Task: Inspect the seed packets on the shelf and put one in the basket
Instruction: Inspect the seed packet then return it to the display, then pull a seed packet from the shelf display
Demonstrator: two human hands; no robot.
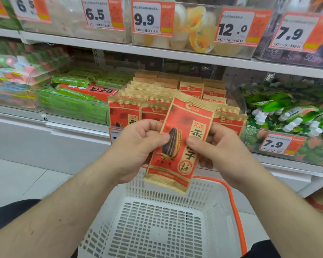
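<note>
Both the left hand (pixel 136 146) and right hand (pixel 222 149) pinched a seed packet (pixel 177 144) above the white basket (pixel 203 198); the stocked shelf (pixel 157 51) stood beyond.

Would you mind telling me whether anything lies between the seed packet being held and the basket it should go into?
Nothing visible does. The seed packet is pinched by the left hand and right hand directly above the white basket, whose open top shows only its bare slotted floor.

We are in a shop: white shelves (pixel 175 53) carry clear bins of packaged snacks, orange price tags (pixel 151 17) with barcodes, and a shopping basket (pixel 157 229) sits near us.
</note>
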